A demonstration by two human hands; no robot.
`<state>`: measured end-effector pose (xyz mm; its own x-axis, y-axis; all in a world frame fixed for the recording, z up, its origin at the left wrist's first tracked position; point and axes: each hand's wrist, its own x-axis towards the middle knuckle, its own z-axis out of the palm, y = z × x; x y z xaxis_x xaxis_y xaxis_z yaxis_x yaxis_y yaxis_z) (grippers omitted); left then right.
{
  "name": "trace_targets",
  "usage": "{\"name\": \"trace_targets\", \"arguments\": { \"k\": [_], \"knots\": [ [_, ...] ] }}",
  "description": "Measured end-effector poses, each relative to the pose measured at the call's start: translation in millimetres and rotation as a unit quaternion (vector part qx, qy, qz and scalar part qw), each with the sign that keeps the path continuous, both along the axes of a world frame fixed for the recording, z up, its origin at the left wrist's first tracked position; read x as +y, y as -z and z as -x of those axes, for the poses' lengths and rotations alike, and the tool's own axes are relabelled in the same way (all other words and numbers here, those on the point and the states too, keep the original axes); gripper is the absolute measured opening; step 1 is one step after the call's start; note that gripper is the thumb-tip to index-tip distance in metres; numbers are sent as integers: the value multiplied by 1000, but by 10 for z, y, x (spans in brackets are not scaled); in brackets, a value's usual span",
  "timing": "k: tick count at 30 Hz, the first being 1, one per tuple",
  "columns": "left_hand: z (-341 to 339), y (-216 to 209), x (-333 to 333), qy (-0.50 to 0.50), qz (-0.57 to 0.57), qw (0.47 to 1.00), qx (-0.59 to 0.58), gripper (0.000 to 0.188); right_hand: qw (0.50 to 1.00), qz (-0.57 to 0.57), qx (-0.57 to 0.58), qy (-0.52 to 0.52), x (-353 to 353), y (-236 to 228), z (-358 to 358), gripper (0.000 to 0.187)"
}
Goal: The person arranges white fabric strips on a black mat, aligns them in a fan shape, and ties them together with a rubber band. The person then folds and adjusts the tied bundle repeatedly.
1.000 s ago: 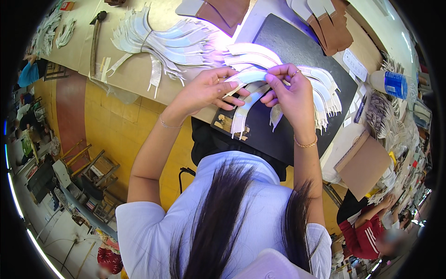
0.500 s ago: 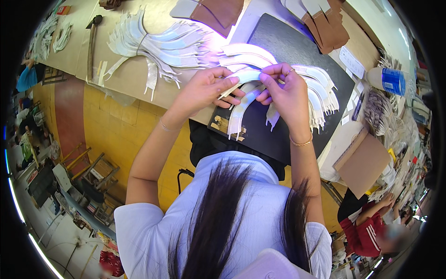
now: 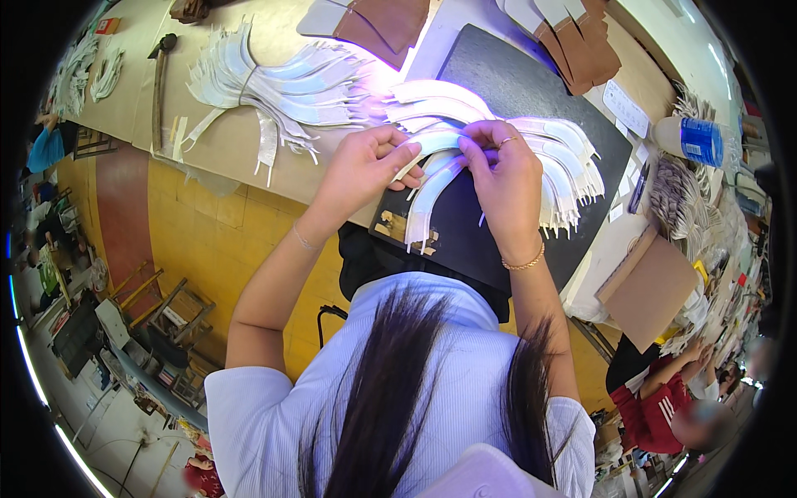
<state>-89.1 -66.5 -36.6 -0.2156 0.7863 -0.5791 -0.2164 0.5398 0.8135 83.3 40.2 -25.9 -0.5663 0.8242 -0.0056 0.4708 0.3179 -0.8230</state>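
Right hand (image 3: 506, 189): strip (image 3: 438, 143) | black board (image 3: 502, 70) beneath | bundle (image 3: 295, 87) left, bottle (image 3: 700, 144) right

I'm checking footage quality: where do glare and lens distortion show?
Head view: violet glare bleaches curved white strips just above the left hand and right hand; head view: a long bright line at far left bows along the dark rim.

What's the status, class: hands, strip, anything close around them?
Left hand pinches pale curved strip. Right hand pinches same strip. More strips close by on black board.
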Motion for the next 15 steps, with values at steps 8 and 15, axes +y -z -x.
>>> {"name": "trace_targets", "arguments": {
  "k": [8, 15],
  "knots": [
    [-39, 42, -22, -17, -12, 1000, 10, 23, 999, -34, -3, 16, -52, 22, 39, 16],
    [-48, 35, -8, -20, -13, 1000, 17, 20, 988, -142, -62, -8, -189, 24, -19, 22]
  ]
}}
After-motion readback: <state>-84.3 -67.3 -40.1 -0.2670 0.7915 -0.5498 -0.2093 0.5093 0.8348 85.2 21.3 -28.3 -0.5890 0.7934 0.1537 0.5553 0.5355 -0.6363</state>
